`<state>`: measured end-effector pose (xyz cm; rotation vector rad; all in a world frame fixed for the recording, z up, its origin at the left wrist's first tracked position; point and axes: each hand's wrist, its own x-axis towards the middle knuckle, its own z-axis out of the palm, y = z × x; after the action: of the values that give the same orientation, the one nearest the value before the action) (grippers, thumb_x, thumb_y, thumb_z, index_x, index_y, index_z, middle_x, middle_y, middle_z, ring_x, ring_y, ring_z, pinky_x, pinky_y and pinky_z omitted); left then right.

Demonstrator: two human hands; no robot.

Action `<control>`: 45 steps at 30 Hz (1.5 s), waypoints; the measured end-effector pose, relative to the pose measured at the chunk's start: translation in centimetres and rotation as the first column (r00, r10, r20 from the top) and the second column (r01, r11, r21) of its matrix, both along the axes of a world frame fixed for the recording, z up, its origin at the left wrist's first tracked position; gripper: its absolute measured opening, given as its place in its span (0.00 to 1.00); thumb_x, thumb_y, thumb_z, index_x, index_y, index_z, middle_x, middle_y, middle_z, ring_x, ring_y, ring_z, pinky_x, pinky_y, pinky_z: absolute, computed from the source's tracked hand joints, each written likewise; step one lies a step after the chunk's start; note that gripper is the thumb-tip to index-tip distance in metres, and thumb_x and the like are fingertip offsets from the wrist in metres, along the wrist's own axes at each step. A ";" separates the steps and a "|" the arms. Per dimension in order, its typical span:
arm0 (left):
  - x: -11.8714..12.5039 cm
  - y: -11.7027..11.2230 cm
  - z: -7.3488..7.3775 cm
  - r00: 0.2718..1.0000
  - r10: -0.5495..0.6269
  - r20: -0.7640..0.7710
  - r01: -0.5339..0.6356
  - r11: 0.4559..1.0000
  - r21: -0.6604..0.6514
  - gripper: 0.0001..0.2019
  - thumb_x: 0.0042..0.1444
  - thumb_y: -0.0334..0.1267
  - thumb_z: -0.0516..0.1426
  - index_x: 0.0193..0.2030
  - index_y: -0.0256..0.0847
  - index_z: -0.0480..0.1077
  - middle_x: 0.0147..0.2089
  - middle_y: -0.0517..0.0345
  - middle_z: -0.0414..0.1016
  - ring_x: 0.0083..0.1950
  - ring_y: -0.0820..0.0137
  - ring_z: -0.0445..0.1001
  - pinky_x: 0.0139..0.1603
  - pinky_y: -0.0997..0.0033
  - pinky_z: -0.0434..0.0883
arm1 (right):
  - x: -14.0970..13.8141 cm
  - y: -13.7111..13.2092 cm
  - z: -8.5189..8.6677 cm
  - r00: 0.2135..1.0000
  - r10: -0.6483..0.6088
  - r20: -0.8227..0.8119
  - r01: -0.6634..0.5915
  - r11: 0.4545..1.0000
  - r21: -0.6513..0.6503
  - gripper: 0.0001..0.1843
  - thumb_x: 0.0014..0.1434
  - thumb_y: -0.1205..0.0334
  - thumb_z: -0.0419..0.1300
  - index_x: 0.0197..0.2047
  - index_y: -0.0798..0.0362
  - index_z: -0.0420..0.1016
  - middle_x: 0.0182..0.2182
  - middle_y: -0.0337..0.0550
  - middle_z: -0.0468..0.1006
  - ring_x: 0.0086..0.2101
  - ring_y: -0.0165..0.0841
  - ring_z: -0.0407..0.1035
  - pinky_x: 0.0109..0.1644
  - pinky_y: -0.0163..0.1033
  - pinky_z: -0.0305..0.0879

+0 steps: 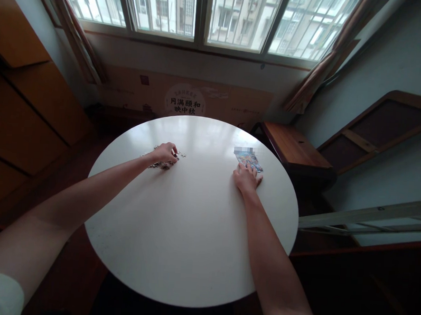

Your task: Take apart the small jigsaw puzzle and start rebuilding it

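A round white table [191, 232] fills the middle of the view. My left hand [165, 153] rests on a small heap of loose jigsaw pieces [163, 164] at the table's far left, its fingers curled down over them. My right hand [247, 178] lies flat at the far right, fingertips touching the near edge of a colourful picture card [250, 160], which lies flat on the table. Whether the left fingers pinch a piece is hidden.
A wooden bench [289, 148] stands right of the table, by a leaning wooden frame [383, 125]. Wooden cabinets [24, 113] line the left wall. A printed cardboard box [185, 101] sits under the window, and a pale rail [367, 217] crosses the right.
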<state>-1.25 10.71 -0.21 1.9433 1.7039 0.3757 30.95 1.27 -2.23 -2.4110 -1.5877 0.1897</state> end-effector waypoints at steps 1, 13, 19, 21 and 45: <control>0.0 0.0 0.0 1.000 -0.002 -0.011 0.002 1.000 0.009 0.24 0.34 0.33 0.67 0.43 0.37 0.76 0.37 0.55 0.79 0.34 0.68 0.76 0.30 0.76 0.68 | 0.0 0.0 0.0 1.000 0.000 -0.001 0.000 1.000 0.000 0.28 0.64 0.57 0.44 0.66 0.46 0.66 0.70 0.46 0.55 0.68 0.48 0.47 0.68 0.68 0.40; -0.4 0.2 -0.4 0.996 -0.080 -0.046 0.082 0.996 0.034 0.24 0.38 0.35 0.66 0.47 0.39 0.75 0.44 0.52 0.80 0.36 0.67 0.77 0.31 0.74 0.70 | 0.1 0.1 -0.2 1.000 0.001 -0.012 0.000 1.000 0.012 0.28 0.64 0.57 0.44 0.65 0.47 0.66 0.70 0.47 0.55 0.68 0.48 0.47 0.68 0.68 0.40; -0.1 -0.1 -0.1 0.996 -0.090 -0.010 0.091 0.991 0.095 0.17 0.43 0.34 0.64 0.43 0.36 0.77 0.40 0.51 0.80 0.38 0.65 0.78 0.38 0.72 0.72 | 0.1 0.1 -0.2 1.000 0.005 -0.009 -0.005 1.000 0.016 0.28 0.64 0.57 0.44 0.65 0.46 0.66 0.70 0.46 0.56 0.68 0.48 0.47 0.68 0.69 0.40; 0.0 -0.2 0.4 0.996 -0.083 0.009 0.081 0.989 0.120 0.16 0.46 0.36 0.63 0.42 0.34 0.77 0.39 0.49 0.80 0.40 0.64 0.78 0.40 0.70 0.73 | 0.1 0.0 -0.2 1.000 0.004 -0.006 -0.004 1.000 0.013 0.28 0.65 0.57 0.44 0.65 0.46 0.66 0.70 0.45 0.56 0.68 0.48 0.47 0.68 0.69 0.41; -9.4 -3.4 1.4 0.890 0.113 -0.442 -0.097 0.994 0.058 0.24 0.44 0.61 0.61 0.32 0.39 0.77 0.37 0.45 0.81 0.39 0.57 0.77 0.31 0.70 0.63 | 0.2 0.2 -0.5 1.000 0.000 0.002 0.000 1.000 0.019 0.28 0.65 0.56 0.44 0.65 0.45 0.66 0.70 0.45 0.56 0.68 0.47 0.47 0.68 0.69 0.39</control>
<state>-10.64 7.30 1.18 2.0801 2.1043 -0.0122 31.19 1.52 -2.75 -2.3977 -1.5825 0.1719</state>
